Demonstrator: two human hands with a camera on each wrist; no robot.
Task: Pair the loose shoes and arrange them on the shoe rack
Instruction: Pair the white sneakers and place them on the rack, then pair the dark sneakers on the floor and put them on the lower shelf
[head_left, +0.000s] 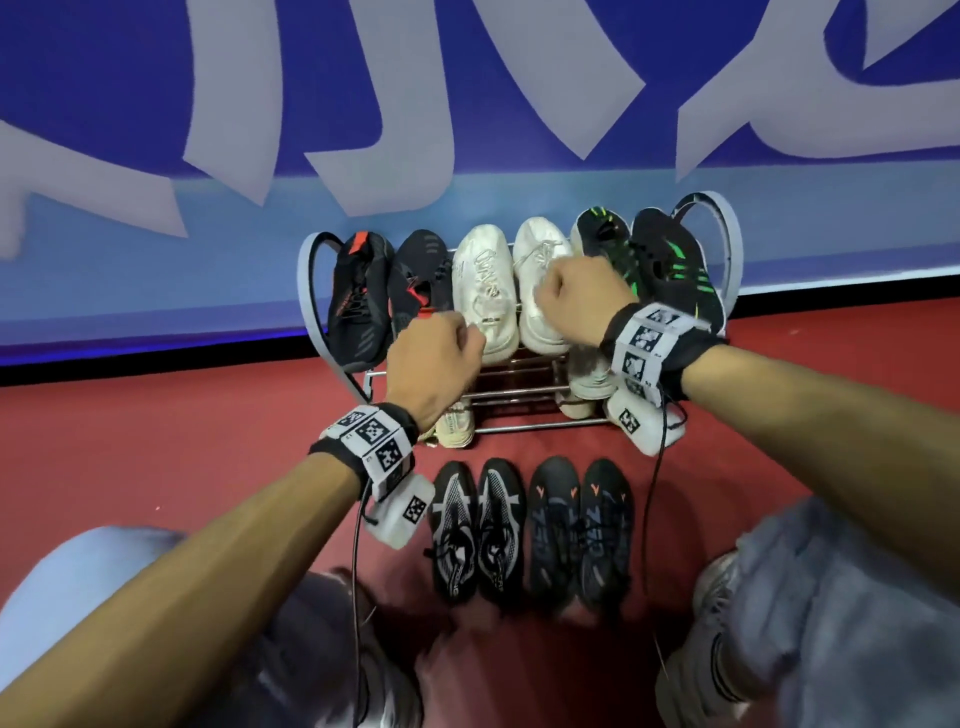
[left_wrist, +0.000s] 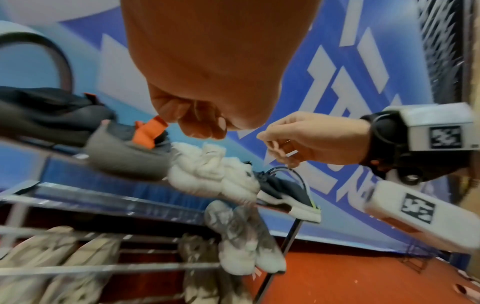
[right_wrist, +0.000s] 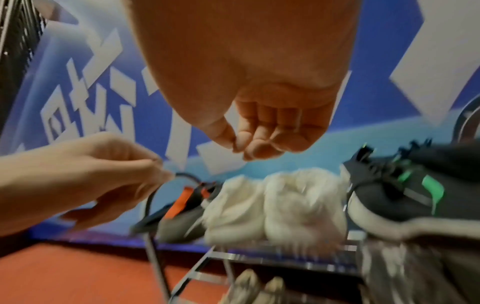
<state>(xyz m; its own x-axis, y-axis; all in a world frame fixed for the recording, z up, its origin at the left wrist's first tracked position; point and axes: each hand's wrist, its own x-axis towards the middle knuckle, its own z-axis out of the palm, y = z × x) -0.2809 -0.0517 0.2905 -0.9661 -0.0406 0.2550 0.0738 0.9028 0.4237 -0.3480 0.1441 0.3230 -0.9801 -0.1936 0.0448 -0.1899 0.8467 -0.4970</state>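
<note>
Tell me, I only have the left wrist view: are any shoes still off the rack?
Observer: Yes. The head view shows two pairs on the red floor in front of the rack: a black-and-white pair and a dark pair with orange marks.
Operator: Is the top shelf full?
Observer: Six shoes fill it side to side: a black-and-red pair, a white pair, a black-and-green pair.
Operator: Is the right hand carrying anything?
Observer: The right wrist view shows its fingers curled on nothing.
</note>
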